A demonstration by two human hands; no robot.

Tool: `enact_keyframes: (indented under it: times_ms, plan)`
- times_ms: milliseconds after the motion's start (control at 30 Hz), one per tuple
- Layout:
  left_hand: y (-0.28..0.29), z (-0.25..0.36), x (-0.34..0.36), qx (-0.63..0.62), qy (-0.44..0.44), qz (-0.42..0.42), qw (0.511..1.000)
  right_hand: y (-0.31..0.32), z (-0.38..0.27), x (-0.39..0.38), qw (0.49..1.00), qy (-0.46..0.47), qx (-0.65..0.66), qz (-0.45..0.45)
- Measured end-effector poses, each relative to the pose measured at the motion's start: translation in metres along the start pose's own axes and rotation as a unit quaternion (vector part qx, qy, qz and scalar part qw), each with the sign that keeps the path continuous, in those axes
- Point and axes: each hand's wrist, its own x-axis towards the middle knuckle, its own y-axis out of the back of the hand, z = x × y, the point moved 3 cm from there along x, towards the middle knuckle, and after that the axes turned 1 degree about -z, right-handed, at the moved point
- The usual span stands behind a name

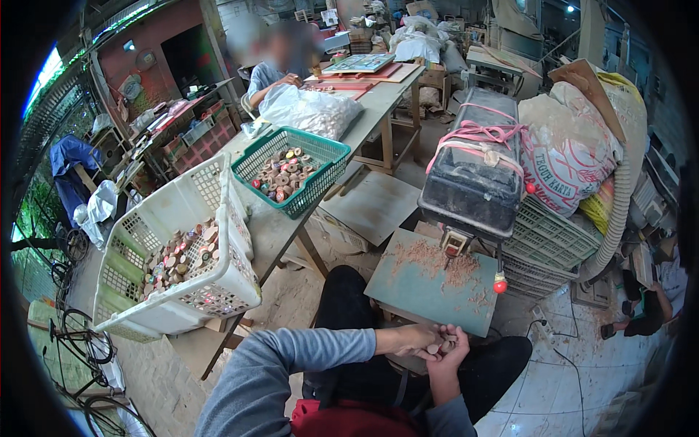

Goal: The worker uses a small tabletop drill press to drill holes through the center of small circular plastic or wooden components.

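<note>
Small round wooden pieces are gathered between my two hands, low in the head view above my lap. My right hand is curled around several of them. My left hand reaches across to meet it, its fingers closed against the same pieces; exactly how many each hand has is hidden. Just beyond my hands is the green-grey table of a drill press, strewn with wood shavings. The press has a black housing tied with pink straps and red-knobbed levers.
At left, a white plastic crate and a green basket hold many wooden pieces on a long table. Past a clear bag, another person sits. Sacks and stacked crates crowd the right; cables cross the floor.
</note>
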Motion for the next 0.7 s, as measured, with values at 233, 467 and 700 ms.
enact_keyframes:
  times_ms: [233,467,700]
  plan:
    - [-0.033,0.015,0.002,0.467,-0.145,0.018,0.872,0.003,-0.015,-0.014,0.996,-0.078,0.032,0.028]
    - [-0.042,-0.008,0.016,0.62,-0.321,0.142,0.702,0.036,-0.016,0.022,0.999,-0.019,0.028,-0.002]
    - [-0.047,0.014,-0.024,0.5,-0.495,0.152,0.694,0.023,-0.024,0.021,0.998,-0.051,0.029,-0.008]
